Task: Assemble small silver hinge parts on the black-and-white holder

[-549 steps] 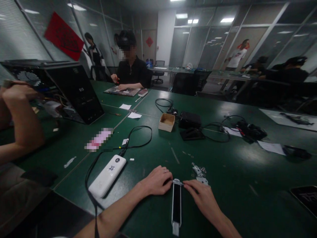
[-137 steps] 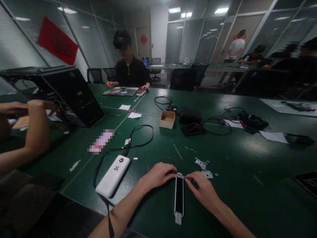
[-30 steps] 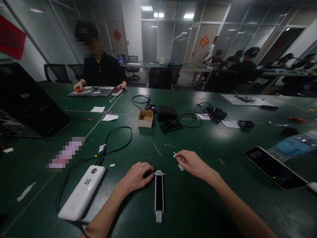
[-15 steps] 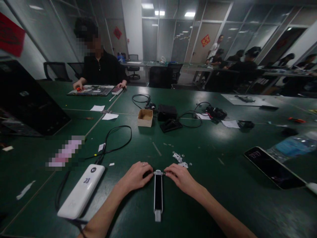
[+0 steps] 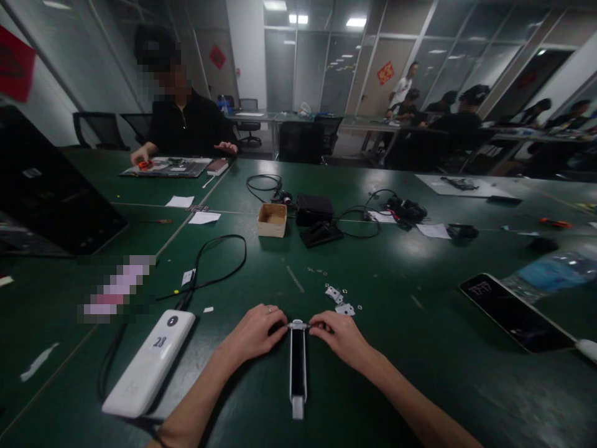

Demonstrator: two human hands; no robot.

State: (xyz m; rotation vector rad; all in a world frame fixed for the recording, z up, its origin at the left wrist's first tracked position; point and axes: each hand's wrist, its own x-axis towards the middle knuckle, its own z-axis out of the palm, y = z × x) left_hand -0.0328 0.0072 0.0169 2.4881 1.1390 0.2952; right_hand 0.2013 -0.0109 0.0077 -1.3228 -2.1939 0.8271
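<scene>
A long narrow device with a light metal frame and a black middle strip (image 5: 298, 361) lies on the green table, pointing away from me. Across its far end runs a short thin metal crosspiece (image 5: 297, 325). My left hand (image 5: 259, 328) pinches the left end of this crosspiece between thumb and fingers. On the other side, my right hand (image 5: 336, 333) pinches its right end the same way. The fingertips cover both ends, so their shape is hidden. Just beyond my right hand lie small metal plates (image 5: 344, 308) and several tiny rings.
To the left stands a white power bank (image 5: 152, 364) marked 28, with black cables. A phone (image 5: 515, 314) and a plastic bottle (image 5: 557, 270) lie at the right. Farther back are a small cardboard box (image 5: 272, 221) and a black case (image 5: 314, 210). A person (image 5: 186, 124) sits opposite.
My hands and the device have hardly moved. The view has shifted slightly. Across the table, the other person's hand has lifted off the small brown-topped box.
</scene>
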